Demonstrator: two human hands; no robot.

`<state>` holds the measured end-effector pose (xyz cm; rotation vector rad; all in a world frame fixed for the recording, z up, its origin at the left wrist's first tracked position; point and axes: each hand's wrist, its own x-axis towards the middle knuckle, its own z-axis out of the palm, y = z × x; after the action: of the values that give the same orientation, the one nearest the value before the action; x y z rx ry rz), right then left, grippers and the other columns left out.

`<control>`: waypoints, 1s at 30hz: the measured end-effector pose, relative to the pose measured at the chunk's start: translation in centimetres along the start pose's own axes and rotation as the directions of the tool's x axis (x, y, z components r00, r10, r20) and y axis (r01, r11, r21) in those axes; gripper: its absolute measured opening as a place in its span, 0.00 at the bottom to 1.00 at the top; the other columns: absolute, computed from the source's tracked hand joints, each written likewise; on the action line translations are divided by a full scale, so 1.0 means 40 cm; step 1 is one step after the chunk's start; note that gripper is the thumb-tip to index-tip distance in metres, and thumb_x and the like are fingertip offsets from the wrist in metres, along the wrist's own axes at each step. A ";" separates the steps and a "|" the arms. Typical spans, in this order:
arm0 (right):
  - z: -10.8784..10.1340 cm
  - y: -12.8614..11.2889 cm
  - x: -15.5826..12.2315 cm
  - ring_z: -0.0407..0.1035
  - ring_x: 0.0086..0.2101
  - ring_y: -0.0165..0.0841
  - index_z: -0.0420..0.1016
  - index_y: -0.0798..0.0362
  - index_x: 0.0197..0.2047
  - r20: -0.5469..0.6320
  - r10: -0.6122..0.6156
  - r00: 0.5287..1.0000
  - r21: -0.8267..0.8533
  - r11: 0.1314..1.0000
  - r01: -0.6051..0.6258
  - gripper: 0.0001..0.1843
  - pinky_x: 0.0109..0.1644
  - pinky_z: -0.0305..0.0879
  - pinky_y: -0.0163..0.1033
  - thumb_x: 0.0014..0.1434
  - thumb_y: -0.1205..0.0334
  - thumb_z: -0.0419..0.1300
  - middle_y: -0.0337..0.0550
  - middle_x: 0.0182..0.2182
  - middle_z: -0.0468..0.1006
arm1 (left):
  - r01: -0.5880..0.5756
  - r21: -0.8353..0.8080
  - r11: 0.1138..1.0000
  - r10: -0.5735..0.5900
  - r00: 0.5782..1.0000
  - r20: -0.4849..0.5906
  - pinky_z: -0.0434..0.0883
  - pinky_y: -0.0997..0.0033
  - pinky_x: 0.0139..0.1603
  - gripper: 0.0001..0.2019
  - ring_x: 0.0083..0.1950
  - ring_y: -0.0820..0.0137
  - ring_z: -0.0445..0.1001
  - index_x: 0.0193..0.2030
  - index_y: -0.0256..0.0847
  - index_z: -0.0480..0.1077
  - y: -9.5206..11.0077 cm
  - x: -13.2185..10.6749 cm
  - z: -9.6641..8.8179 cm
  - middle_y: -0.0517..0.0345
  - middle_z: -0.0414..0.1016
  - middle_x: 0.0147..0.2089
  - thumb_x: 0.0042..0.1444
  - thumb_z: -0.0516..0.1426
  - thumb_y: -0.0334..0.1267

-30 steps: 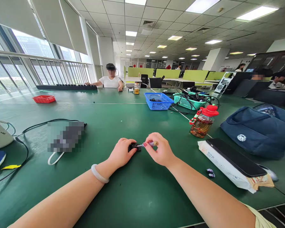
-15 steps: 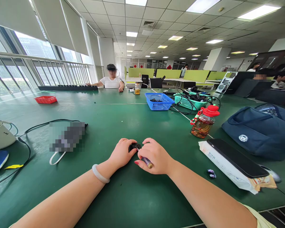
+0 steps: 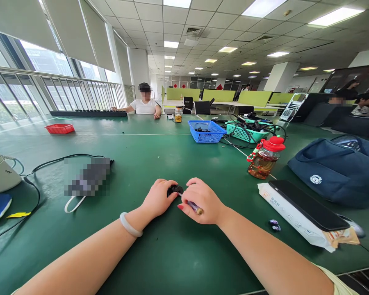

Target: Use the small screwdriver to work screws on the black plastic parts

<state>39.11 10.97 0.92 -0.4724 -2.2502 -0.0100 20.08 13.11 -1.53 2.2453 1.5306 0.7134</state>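
Note:
My left hand (image 3: 160, 198) rests on the green table (image 3: 141, 262) and closes around a small black part (image 3: 174, 189), whose kind I cannot make out. Its fingers and thumb cover much of the part. In my right hand (image 3: 204, 200) is a slim tool with a purplish handle (image 3: 195, 207), perhaps a screwdriver; a rounded brownish end points back toward me. The tool's front end reaches toward the black part, and the fingers mostly hide its tip, so contact cannot be confirmed.
Rightward lie small dark purple pieces (image 3: 274, 225), a phone (image 3: 307, 204) on a white packet, a red-lided bottle (image 3: 266, 157) and a navy bag (image 3: 335, 170). Farther off are a blue basket (image 3: 206, 137) and a teal basket (image 3: 247, 133) of cables. A person (image 3: 144, 104) sits opposite.
My right hand has turned the tool slightly, its handle end shifting a little to the right. The left hand stays on the black part.

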 end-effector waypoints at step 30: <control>-0.003 0.017 -0.008 0.64 0.27 0.31 0.62 0.50 0.23 -0.052 0.422 0.905 0.175 0.896 -0.408 0.21 0.35 0.64 0.37 0.67 0.54 0.48 0.38 0.20 0.68 | -0.028 -0.003 1.000 0.028 0.999 0.017 0.70 0.55 0.57 0.13 0.56 0.56 0.70 0.51 0.45 0.74 -0.004 0.000 -0.002 0.54 0.78 0.49 0.61 0.56 0.41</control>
<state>39.61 11.46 0.66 -0.8393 -2.0021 0.3619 19.90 13.15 -1.53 2.2693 1.4928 0.7021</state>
